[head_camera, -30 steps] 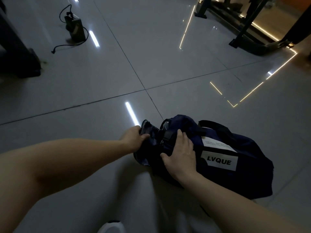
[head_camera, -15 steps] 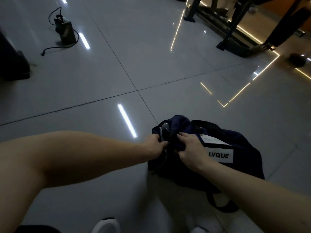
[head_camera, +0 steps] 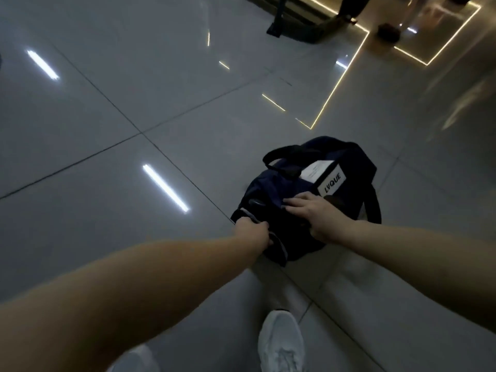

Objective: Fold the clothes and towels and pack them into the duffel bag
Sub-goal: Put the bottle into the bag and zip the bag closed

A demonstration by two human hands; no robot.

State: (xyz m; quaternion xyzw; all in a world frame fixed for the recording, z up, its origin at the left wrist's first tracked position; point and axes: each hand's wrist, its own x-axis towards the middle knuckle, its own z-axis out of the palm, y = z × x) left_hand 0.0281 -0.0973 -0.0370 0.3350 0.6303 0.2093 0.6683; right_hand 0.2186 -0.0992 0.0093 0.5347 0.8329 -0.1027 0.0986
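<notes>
A dark navy duffel bag [head_camera: 349, 162] with a white "LVQUE" label and black handles lies on the glossy grey tile floor. My left hand [head_camera: 253, 233] is closed on the bag's near end, gripping its fabric edge. My right hand [head_camera: 312, 214] rests flat on top of the bag beside the label, fingers spread and pointing left. No clothes or towels are visible; the inside of the bag is hidden.
My white shoes [head_camera: 281, 342] stand at the bottom of the view, just before the bag. Dark equipment frames [head_camera: 298, 25] stand at the back. The floor shows bright light reflections [head_camera: 165, 187]; a small dark object [head_camera: 389, 34] sits at the far right.
The view has swung right and the bag has turned, label now angled away. My right hand went from gripping the bag's end to lying flat on top; my left hand moved to the near edge.
</notes>
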